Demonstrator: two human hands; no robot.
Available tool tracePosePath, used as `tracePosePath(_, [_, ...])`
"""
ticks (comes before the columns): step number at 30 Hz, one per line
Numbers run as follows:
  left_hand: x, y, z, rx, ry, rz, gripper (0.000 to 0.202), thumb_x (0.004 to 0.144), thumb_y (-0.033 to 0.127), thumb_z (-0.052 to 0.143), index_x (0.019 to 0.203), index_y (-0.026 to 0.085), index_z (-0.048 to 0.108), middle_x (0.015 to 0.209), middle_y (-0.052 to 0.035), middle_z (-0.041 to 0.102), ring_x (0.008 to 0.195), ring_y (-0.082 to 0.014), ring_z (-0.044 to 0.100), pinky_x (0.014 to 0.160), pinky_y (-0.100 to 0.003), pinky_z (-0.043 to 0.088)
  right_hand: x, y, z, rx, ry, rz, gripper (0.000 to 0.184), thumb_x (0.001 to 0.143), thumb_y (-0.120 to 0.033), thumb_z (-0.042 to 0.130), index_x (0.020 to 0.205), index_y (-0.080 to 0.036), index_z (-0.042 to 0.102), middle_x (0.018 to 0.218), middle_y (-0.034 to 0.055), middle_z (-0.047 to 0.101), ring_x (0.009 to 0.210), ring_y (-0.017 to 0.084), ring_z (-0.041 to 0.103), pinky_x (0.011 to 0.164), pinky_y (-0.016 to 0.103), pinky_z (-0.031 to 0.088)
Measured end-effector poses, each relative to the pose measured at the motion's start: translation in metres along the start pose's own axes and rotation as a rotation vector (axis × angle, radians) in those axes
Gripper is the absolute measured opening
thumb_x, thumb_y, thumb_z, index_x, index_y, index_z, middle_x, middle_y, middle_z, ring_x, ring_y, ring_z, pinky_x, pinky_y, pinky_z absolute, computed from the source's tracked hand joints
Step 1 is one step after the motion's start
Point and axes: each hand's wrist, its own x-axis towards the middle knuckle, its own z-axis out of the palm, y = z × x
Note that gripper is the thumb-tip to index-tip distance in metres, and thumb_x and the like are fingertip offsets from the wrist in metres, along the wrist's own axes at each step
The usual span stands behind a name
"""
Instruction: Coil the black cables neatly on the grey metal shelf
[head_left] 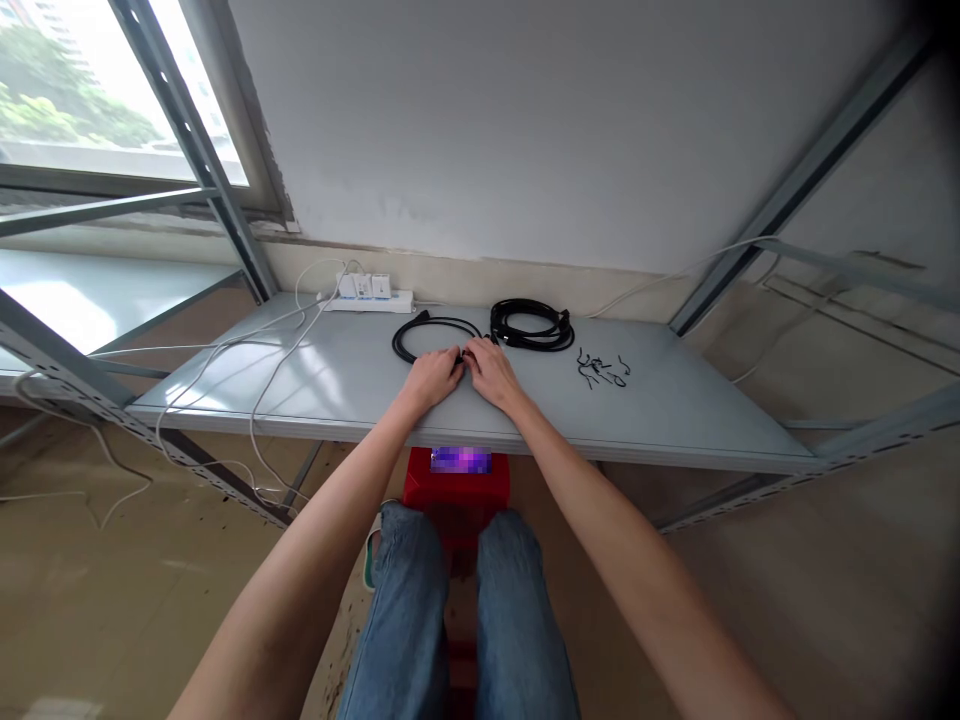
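On the grey shelf [352, 385], left of a coiled cable [534, 345], the looped black cable [396, 343] is pinched at its near-right side by the left hand [433, 378] and right hand [491, 373], fingers curled. Light, springy handling seems likely; the jacket is best gripped.

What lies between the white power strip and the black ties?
The head view shows a looped black cable at the left hand and right hand, then a coiled black cable.

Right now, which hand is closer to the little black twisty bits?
Right: the right hand is to the left of the black twisty bits; the left hand is farther left, beside it.
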Motion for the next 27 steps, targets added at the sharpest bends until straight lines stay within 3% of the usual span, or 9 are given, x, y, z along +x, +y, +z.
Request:
tracePosePath(13, [0.001, -0.0029, 0.0042, -0.048, 0.035, 0.016, 0.032, 0.106, 0.03, 0.047, 0.129, 0.02, 0.066, 0.124, -0.0157, 0.077, 0.111, -0.032, 0.072, 0.094, -0.039, 0.053, -0.004, -0.0095, -0.0078, -0.023, 0.017, 0.014, 0.033, 0.106, -0.016, 0.038, 0.106, -0.021, 0.07, 0.107, 0.0103, 0.068, 0.106, 0.027, 0.058, 0.093, 0.036, 0.046])
tracePosePath(19, [0.002, -0.0048, 0.005, -0.098, 0.031, 0.035, 0.032, 0.106, 0.03, 0.046, 0.129, 0.018, 0.066, 0.123, -0.0168, 0.076, 0.112, -0.0323, 0.072, 0.093, -0.039, 0.052, -0.0041, -0.0078, -0.0059, 0.02, 0.035, 0.088, 0.023, 0.106, -0.022, 0.046, 0.109, -0.021, 0.069, 0.107, 0.0097, 0.071, 0.105, 0.026, 0.061, 0.092, 0.035, 0.047])
tracePosePath(23, [0.003, -0.0051, 0.0065, -0.1, 0.018, 0.016, 0.029, 0.106, 0.03, 0.047, 0.124, 0.017, 0.065, 0.122, -0.0171, 0.077, 0.112, -0.0317, 0.071, 0.093, -0.038, 0.052, -0.0032, -0.0065, -0.0047, 0.036, 0.055, 0.183, 0.015, 0.104, -0.023, 0.054, 0.112, -0.021, 0.066, 0.1, 0.0067, 0.071, 0.094, 0.024, 0.062, 0.084, 0.033, 0.046])
tracePosePath(27, [0.0036, -0.0046, 0.0064, -0.074, 0.011, 0.02, 0.028, 0.107, 0.031, 0.047, 0.123, 0.017, 0.064, 0.123, -0.0176, 0.076, 0.113, -0.0327, 0.071, 0.092, -0.039, 0.052, -0.0025, -0.0059, -0.0052, 0.034, 0.069, 0.193, 0.012, 0.103, -0.025, 0.056, 0.096, -0.022, 0.065, 0.095, 0.0059, 0.071, 0.091, 0.022, 0.062, 0.08, 0.031, 0.045])
